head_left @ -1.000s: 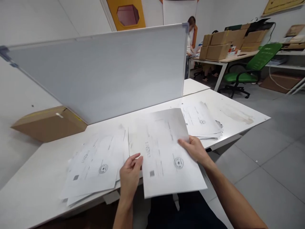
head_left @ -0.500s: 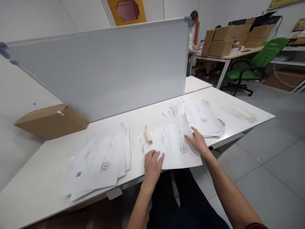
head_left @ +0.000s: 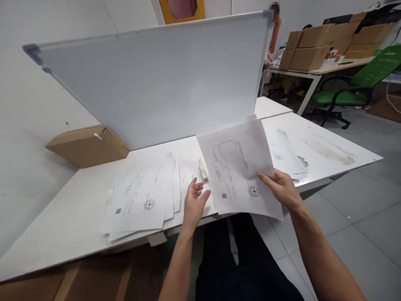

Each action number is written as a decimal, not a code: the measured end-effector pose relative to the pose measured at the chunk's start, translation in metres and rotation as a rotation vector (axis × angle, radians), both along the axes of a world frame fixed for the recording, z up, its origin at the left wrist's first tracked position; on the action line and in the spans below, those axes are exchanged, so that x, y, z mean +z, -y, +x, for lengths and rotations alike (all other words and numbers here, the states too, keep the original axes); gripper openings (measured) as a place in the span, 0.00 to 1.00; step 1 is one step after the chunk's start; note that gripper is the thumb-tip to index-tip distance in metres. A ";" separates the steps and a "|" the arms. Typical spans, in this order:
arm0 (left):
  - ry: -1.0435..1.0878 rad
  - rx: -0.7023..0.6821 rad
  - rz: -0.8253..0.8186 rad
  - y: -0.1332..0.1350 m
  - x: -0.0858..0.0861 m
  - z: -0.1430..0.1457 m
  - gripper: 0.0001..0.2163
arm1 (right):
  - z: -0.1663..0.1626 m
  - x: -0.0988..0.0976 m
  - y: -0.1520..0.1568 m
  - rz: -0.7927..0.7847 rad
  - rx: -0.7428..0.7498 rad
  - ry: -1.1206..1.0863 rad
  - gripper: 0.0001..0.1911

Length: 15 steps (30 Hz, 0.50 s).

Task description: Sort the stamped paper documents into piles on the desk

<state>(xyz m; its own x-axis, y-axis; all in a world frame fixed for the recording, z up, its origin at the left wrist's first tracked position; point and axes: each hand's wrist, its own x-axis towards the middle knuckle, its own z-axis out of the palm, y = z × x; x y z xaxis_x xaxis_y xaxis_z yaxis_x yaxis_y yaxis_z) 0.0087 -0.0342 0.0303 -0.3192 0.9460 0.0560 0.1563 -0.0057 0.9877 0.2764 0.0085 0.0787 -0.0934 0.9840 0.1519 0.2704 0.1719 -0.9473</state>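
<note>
Pinched at its right edge by my right hand [head_left: 283, 189], a printed paper sheet [head_left: 233, 167] with a round star stamp is raised off the table, its far edge lifted. Left of the sheet, my left hand [head_left: 196, 202] is open, palm turned toward the paper, touching nothing I can see. A cream stapler [head_left: 203, 170] lies on the table just beyond my left fingertips and close to the sheet's left edge. Farther left is a loose stack of printed sheets [head_left: 138, 196]. Another paper stack [head_left: 286, 152] on the right is partly covered by the raised sheet.
A whiteboard [head_left: 150, 83] leans along the back of the white table [head_left: 75, 209]. At the left stands a cardboard box [head_left: 84, 146]. Behind on the right are a green office chair [head_left: 341, 98], stacked boxes [head_left: 308, 58] on another desk, and a partly hidden person.
My right hand has lifted the printed sheet from the tabletop and tilted it up. My left hand has let go of its near corner and opened. The view has shifted slightly.
</note>
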 end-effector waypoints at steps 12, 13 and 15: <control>0.192 0.242 0.614 -0.016 0.068 -0.003 0.09 | -0.052 -0.013 -0.033 0.198 0.077 -0.290 0.13; 0.171 0.246 0.611 -0.015 0.066 -0.005 0.09 | -0.056 -0.017 -0.037 0.185 0.107 -0.299 0.14; 0.113 0.247 0.565 -0.013 0.059 -0.008 0.10 | -0.061 -0.028 -0.044 0.149 0.159 -0.323 0.14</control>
